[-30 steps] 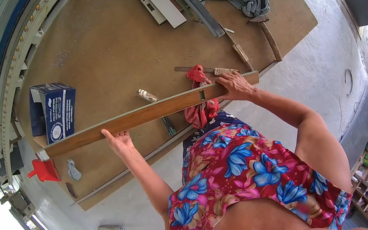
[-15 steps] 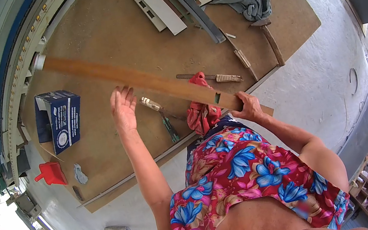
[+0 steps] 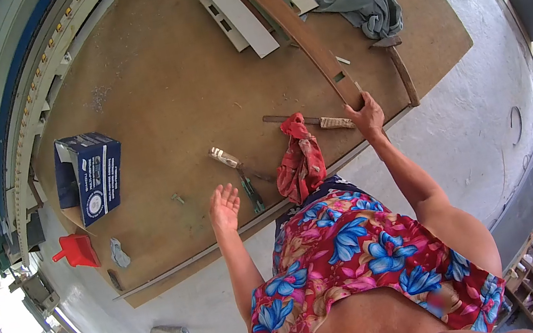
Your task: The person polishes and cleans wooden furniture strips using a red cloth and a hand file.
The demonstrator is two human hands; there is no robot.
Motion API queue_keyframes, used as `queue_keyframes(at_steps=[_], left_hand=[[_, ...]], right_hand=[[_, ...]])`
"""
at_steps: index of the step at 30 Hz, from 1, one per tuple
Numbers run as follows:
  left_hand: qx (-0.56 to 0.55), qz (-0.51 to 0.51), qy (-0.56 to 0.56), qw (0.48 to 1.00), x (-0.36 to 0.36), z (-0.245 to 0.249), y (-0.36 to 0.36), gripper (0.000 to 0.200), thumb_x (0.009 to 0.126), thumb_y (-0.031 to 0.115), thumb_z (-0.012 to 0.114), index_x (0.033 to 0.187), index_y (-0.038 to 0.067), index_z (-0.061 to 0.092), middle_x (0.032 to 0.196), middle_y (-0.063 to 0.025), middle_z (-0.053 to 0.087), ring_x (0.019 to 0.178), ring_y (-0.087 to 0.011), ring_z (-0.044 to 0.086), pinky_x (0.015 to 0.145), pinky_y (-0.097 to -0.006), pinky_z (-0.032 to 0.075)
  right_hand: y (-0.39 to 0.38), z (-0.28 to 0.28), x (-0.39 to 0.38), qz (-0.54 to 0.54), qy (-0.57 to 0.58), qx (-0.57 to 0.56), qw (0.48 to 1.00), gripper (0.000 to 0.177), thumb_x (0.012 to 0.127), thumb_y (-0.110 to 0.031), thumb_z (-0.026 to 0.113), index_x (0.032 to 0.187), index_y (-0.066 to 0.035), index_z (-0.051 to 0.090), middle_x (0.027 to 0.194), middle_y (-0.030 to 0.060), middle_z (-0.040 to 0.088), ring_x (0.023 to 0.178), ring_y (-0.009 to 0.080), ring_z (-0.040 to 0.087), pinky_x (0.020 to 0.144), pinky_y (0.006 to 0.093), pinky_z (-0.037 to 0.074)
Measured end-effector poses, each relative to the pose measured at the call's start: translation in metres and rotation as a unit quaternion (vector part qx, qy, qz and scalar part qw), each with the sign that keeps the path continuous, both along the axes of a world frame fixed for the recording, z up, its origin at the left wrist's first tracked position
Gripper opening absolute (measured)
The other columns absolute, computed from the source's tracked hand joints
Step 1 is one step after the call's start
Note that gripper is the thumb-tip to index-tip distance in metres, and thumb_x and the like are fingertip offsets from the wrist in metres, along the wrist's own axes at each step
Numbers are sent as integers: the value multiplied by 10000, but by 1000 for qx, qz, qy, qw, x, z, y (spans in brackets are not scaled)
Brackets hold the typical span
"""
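Observation:
A long brown board with a small slot near its end runs up from my right hand, whose fingers are closed on its near end. It lies across the stack of pale slotted panels at the top. My left hand hovers palm up over the table's front edge, fingers apart and nothing in it. Close to it are a chisel with a light handle and a green-handled tool. A red cloth lies between my hands, beside a file with a taped handle.
A blue box stands at the table's left, with a red dustpan below it. On the right are a hammer and a grey-green cloth. A long machine borders the table's left side.
The board has swung from the table's left side over to the panels at the top. My right hand has moved up and right with it; my left hand has come down and right.

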State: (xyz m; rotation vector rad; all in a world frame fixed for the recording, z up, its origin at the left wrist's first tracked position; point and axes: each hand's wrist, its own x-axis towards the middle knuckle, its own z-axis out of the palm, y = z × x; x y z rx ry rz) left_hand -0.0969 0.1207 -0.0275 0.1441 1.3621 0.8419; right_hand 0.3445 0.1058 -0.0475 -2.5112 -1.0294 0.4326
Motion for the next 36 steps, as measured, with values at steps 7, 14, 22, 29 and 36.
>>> queue_keyframes(at_steps=[7,14,22,29,36], left_hand=[[-41,36,49,997,-18,-12,-37,344,894,312,556,1159,99,501,1111,-103,614,966,-240,606,764,-350,469],[-64,77,60,993,-31,-26,-67,351,883,300,574,1154,93,494,1088,-109,619,924,-241,619,722,-346,481],[-69,65,61,994,-28,-34,-78,339,882,292,574,1144,97,486,1092,-112,611,952,-250,607,735,-354,485],[-70,74,62,993,-22,-36,-75,278,888,263,575,1103,94,524,1037,-104,632,881,-232,625,675,-334,484],[-83,77,58,992,-24,-41,-82,270,881,262,584,1091,100,534,1019,-97,639,857,-225,632,678,-335,477]], right_hand=[[74,-26,2,-40,26,-31,998,603,676,-441,679,1135,-70,556,1085,146,617,1010,304,587,856,386,458],[120,-39,11,-36,-13,12,999,565,674,-430,688,1100,-79,566,1070,95,610,1017,268,574,859,373,456],[133,-42,10,-11,-63,30,998,539,654,-400,711,1087,-106,582,1075,55,560,1066,236,510,865,372,456],[122,-38,-2,-10,-57,-15,998,531,652,-424,704,1087,-141,592,1093,42,514,1085,241,481,875,376,450],[122,-39,-8,-21,-58,4,998,520,643,-412,702,1072,-137,600,1073,51,518,1071,238,488,866,375,455]])
